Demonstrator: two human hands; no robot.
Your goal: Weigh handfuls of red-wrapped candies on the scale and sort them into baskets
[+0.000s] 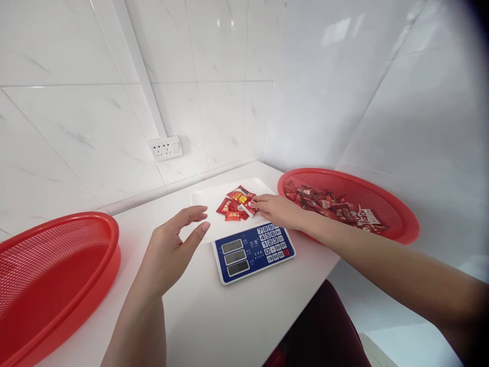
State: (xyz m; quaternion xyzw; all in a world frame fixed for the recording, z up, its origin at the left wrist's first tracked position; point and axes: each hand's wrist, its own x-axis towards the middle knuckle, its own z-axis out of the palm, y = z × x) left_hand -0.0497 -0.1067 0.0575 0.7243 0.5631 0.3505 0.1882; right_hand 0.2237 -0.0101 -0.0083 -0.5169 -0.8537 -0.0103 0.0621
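A weighing scale with a blue keypad panel (253, 252) and a white pan (208, 200) stands on the white counter. Several small red snack packets (234, 206) lie on the pan. My right hand (278, 210) reaches over the pan's right side, its fingertips closed on a red-and-white packet (251, 206) at the edge of the pile. My left hand (172, 248) hovers open just left of the scale, fingers spread, holding nothing.
A red mesh basket (397, 204) at the right holds many red packets. Another red mesh basket (87, 255) sits at the left counter edge. A wall socket (165, 148) is on the tiled wall behind. The counter's front edge runs near my lap.
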